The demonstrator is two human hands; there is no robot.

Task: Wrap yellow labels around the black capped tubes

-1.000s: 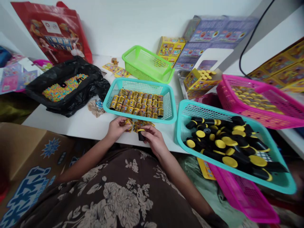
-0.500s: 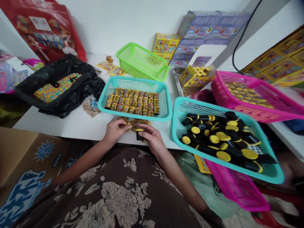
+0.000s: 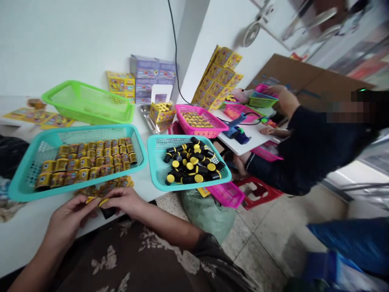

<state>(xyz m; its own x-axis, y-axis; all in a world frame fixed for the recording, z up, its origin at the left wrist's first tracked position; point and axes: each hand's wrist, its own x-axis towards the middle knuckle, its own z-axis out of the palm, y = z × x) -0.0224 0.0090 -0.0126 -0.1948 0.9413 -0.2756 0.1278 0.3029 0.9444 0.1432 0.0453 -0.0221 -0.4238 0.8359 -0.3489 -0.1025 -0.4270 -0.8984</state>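
Note:
My right hand (image 3: 127, 202) has its fingers closed around a small black canister with a yellow lid (image 3: 107, 211), just past the table's front edge. Against it, my left hand (image 3: 65, 221) pinches a small yellow printed wrapper (image 3: 90, 199). The fingertips of both hands nearly meet, and the wrapper is partly hidden by them. Directly beyond them lies a loose heap of printed wrappers (image 3: 117, 184). Behind the heap, a turquoise basket (image 3: 27, 178) holds rows of canisters dressed in yellow printed wrappers (image 3: 84, 162). To the right, another turquoise basket (image 3: 156, 174) contains plain black canisters with yellow lids (image 3: 190, 165).
A green basket (image 3: 88, 115) stands at the back. Pink basket (image 3: 197, 132), open yellow box (image 3: 162, 113) on a metal tray, and stacked yellow boxes (image 3: 217, 81) are farther right. A person in dark sleeves (image 3: 279, 154) sits at right near a blue tool (image 3: 238, 132).
My view has swung to the right, bringing the other person and the floor into sight. The wrapper and the canister in my hands have come closer together.

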